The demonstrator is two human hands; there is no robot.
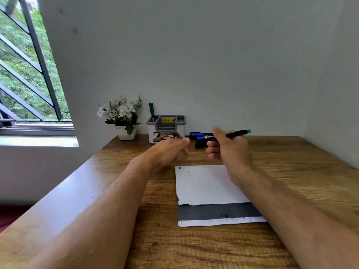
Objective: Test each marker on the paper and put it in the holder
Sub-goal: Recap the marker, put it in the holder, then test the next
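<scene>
While one green-capped marker already stands in the grey-and-white plastic desk holder, the step in hand looks like uncapping the next: right hand closed around a black marker with teal end, above the white paper sheet with grey band; left hand loosely open, empty, reaching over. Blue-capped markers lie beside the holder. Next, by my guess: cap off, tip to paper.

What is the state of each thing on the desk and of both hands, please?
right hand: closed around a marker
held marker: lifted, roughly level, teal end pointing right
left hand: open, holding nothing, blurred
holder: upright, one green marker standing in its left compartment
loose markers: lying on the desk beside the holder
paper: flat, few small ink marks
</scene>
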